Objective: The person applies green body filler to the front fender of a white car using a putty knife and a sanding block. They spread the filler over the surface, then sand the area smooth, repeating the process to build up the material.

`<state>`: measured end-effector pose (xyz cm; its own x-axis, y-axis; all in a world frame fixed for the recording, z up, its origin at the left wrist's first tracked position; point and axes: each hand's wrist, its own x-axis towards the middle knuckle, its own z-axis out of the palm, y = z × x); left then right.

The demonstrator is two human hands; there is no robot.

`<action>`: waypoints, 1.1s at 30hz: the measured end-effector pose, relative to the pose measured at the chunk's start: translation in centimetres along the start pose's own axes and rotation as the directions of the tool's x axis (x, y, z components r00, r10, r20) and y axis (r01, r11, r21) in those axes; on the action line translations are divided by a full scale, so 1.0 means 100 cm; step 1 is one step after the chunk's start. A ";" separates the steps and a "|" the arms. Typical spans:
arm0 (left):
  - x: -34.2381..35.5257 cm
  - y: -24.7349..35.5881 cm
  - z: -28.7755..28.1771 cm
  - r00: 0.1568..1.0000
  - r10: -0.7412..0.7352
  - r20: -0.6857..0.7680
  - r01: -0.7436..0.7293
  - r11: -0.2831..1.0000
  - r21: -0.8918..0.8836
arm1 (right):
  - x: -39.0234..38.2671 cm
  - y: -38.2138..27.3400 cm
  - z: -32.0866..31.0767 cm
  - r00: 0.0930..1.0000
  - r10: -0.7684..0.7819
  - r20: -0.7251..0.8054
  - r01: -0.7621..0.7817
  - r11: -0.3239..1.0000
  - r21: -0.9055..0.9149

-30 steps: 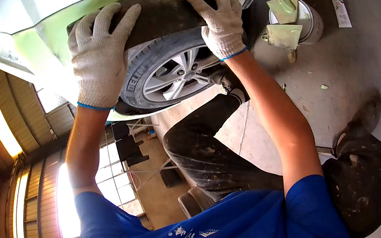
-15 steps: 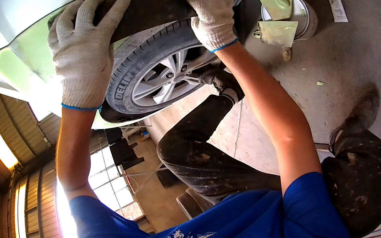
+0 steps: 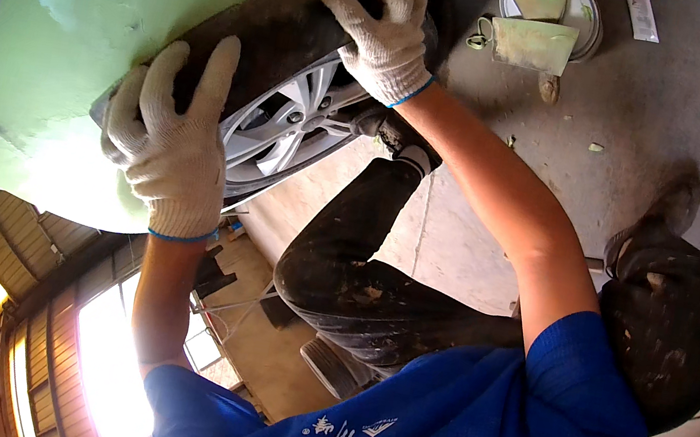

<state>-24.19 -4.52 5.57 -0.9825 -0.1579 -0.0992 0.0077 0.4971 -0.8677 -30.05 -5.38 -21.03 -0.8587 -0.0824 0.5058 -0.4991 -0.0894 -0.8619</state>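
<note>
A long dark flat strip [image 3: 284, 33] stretches between my two gloved hands, along the lower edge of a pale green, patchy car body panel [image 3: 98, 65]. My left hand [image 3: 179, 144] holds the strip's near left end, fingers bent and spread over its face. At the far end my right hand [image 3: 389, 40] grips it, fingers curled over the surface. Both gloves are whitish knit with blue cuffs. Below the strip shows a silver spoked wheel [image 3: 286, 129], its tyre mostly covered. What the strip's hidden side touches cannot be made out.
Beyond my right hand stands a round can [image 3: 597, 24], with green-smeared plates [image 3: 534, 46] on it. A white packet [image 3: 643, 16] lies on the concrete floor [image 3: 502, 198]. My bent leg [image 3: 357, 285] and shoe [image 3: 392, 133] are close to the wheel. A tyre [image 3: 334, 369] lies behind.
The strip has come down over the tyre, and much more green panel shows above it. My left hand has moved down and right; my right hand stays nearly in place in the picture.
</note>
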 end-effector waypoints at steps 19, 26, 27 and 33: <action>-0.018 0.002 0.032 0.959 0.253 0.126 -0.261 0.964 0.051 | -0.022 0.007 0.009 0.992 -0.022 0.122 0.026 0.999 -0.032; -0.030 0.027 -0.004 0.937 0.286 0.203 -0.273 0.958 -0.087 | -0.027 0.003 -0.046 0.950 0.008 0.311 -0.041 0.994 0.102; -0.027 0.025 -0.013 0.931 0.308 0.198 -0.288 0.950 -0.124 | -0.026 0.005 -0.053 0.955 0.012 0.297 -0.045 0.993 0.105; -0.006 0.013 0.005 0.950 0.312 0.010 -0.312 0.950 -0.018 | 0.005 0.016 -0.049 0.976 -0.026 0.215 0.020 0.999 0.031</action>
<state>-23.52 -4.19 4.24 -0.9289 -0.0036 -0.3704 0.3107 0.5369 -0.7844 -31.87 -0.68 -22.35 -0.8003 -0.2913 0.5241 -0.5124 -0.1218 -0.8501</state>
